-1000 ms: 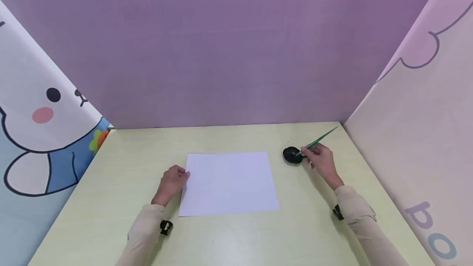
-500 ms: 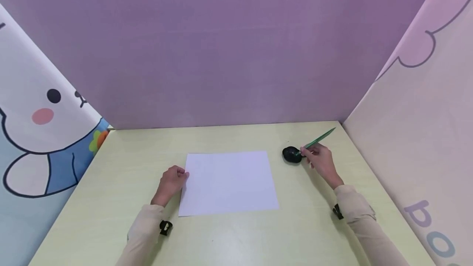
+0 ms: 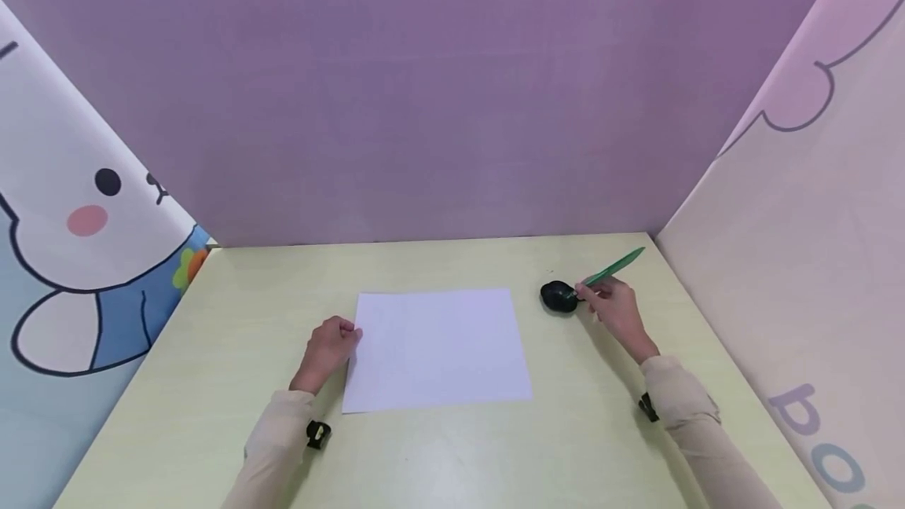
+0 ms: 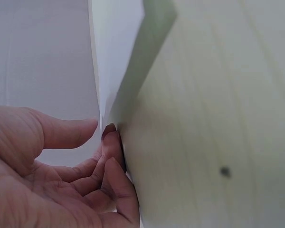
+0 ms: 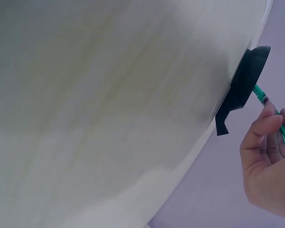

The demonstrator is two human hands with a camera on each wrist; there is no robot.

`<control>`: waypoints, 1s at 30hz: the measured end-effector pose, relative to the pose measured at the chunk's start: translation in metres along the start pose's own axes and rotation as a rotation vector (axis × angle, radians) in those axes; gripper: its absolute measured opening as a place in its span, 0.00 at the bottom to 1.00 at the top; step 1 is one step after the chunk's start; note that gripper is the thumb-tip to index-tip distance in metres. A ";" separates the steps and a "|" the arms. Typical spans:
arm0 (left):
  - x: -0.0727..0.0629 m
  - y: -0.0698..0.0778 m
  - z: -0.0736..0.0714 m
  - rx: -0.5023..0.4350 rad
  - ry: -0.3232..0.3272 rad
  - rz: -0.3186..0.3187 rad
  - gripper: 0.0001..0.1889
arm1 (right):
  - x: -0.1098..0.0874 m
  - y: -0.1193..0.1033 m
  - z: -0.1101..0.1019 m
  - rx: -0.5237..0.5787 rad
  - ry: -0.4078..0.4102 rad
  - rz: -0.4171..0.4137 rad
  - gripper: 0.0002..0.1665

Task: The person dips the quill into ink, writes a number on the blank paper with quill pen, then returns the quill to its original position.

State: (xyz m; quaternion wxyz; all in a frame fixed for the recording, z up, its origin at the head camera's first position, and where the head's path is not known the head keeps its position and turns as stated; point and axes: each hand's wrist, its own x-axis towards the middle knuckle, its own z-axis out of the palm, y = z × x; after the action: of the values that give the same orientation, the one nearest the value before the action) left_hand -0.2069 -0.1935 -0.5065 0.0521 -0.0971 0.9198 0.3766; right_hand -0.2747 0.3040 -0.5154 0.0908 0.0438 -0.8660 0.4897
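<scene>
A white sheet of paper [image 3: 437, 352] lies on the pale table. My left hand [image 3: 331, 346] is at its left edge; in the left wrist view the thumb [image 4: 69, 132] is over the sheet and fingertips [image 4: 113, 142] are under it, with the edge slightly raised. To the right of the paper sits a small black dish [image 3: 558, 297] with a short handle. My right hand [image 3: 617, 309] pinches a slim green paintbrush [image 3: 621, 263] near its lower end. The brush slants with its lower end at the dish; the dish wall hides the tip in the right wrist view.
The pale table [image 3: 452, 458] ends at a purple backdrop [image 3: 438, 100]. Printed panels flank it, one with a cartoon animal [image 3: 56, 273] on the left and a pale one [image 3: 792, 258] on the right. Both wrists wear black bands [image 3: 318, 435].
The upper end of the green paintbrush has swayed slightly while its lower end stays at the black dish. The left hand and the paper have hardly moved.
</scene>
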 end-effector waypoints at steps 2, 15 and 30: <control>-0.001 -0.001 0.000 -0.004 -0.004 0.001 0.18 | -0.001 -0.001 -0.001 -0.003 0.000 0.001 0.14; -0.005 -0.002 -0.002 -0.001 -0.003 0.004 0.17 | -0.006 -0.014 0.001 0.020 0.036 -0.038 0.14; -0.002 -0.001 0.001 0.001 -0.007 0.017 0.18 | -0.008 -0.019 0.000 0.036 0.045 -0.107 0.15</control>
State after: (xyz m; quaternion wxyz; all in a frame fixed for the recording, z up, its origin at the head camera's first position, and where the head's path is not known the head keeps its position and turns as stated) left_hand -0.2050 -0.1934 -0.5081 0.0523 -0.0880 0.9205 0.3770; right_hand -0.2633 0.2942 -0.5007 0.1357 0.0807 -0.8512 0.5006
